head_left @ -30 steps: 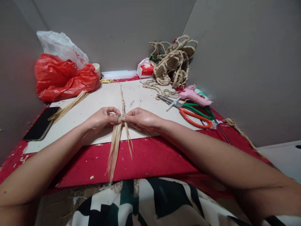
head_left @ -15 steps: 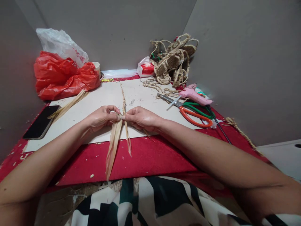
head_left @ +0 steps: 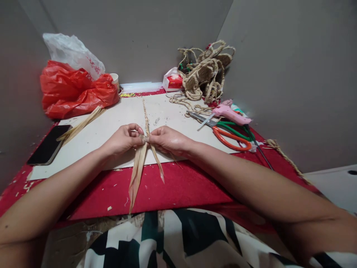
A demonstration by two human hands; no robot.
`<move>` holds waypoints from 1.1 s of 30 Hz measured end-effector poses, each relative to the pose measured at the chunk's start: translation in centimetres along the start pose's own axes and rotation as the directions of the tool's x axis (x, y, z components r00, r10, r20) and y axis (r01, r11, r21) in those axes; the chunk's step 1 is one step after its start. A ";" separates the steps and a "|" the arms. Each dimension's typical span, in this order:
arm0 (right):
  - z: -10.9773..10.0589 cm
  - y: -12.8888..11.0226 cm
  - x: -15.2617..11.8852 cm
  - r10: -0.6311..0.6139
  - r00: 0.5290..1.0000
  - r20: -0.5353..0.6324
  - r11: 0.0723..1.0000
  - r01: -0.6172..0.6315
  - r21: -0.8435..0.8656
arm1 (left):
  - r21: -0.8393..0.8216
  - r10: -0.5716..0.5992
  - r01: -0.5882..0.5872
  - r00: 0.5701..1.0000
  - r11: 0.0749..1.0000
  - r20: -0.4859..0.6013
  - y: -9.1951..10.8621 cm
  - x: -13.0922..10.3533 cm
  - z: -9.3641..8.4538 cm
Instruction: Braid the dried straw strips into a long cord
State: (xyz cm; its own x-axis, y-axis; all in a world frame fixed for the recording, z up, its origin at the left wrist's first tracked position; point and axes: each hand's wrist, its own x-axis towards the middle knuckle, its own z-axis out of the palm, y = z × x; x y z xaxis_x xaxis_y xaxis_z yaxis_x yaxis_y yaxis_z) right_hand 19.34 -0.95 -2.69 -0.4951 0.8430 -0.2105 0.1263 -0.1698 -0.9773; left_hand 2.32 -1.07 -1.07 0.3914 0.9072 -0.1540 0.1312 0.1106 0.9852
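A thin straw braid (head_left: 146,117) runs up the white board (head_left: 117,124) away from me. At its near end my left hand (head_left: 126,138) pinches the wide pale husk strip (head_left: 137,167), which hangs over the board's front edge. My right hand (head_left: 167,139) pinches the braid's near end beside it, fingertips almost touching the left ones. A narrower strip (head_left: 158,163) dangles between the hands, and a thin wisp shows under the right one. Fingertips hide where the strips cross.
Left: a phone (head_left: 49,145), loose husk strips (head_left: 80,124) and a red plastic bag (head_left: 75,91). Right: scissors (head_left: 231,137), a pink glue gun (head_left: 230,113) and coiled straw rope (head_left: 200,76). A tissue pack (head_left: 173,80) stands at the back, before grey walls.
The left fingertips have moved slightly right, closer to the right ones. The hanging ends of both the wide and the narrow strip have swung to the right.
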 end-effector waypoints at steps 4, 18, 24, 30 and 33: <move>0.2 -0.4 -0.1 0.028 1.000 -0.011 0.997 -0.028 0.073 | 0.129 0.090 -0.085 0.996 0.988 -0.029 0.5 -0.2 0.4; 0.3 -0.5 -0.3 -0.014 1.000 -0.023 0.973 0.019 0.232 | 0.251 0.142 -0.117 0.986 0.961 -0.084 1.4 -0.2 -0.4; 0.6 0.1 -0.2 -0.058 0.997 -0.043 0.972 0.066 0.226 | 0.170 0.029 -0.030 1.000 0.985 0.013 1.4 -0.1 -1.2; 0.7 0.0 -0.4 -0.022 0.999 -0.035 0.972 0.030 0.233 | -0.006 -0.105 0.106 0.994 0.994 0.032 1.6 0.3 -2.0; 0.6 -0.1 -0.4 0.012 0.999 -0.036 0.970 -0.003 0.243 | -0.056 -0.105 0.105 0.994 0.993 0.004 1.5 0.5 -2.2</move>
State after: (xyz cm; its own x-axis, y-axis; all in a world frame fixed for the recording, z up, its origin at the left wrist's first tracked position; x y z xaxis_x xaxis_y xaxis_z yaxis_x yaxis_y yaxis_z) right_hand 19.00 -1.55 -2.53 -0.4619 0.8589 -0.2212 -0.0849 -0.2911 -0.9529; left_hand 0.65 0.42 0.48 0.3789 0.8891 -0.2568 0.1205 0.2277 0.9663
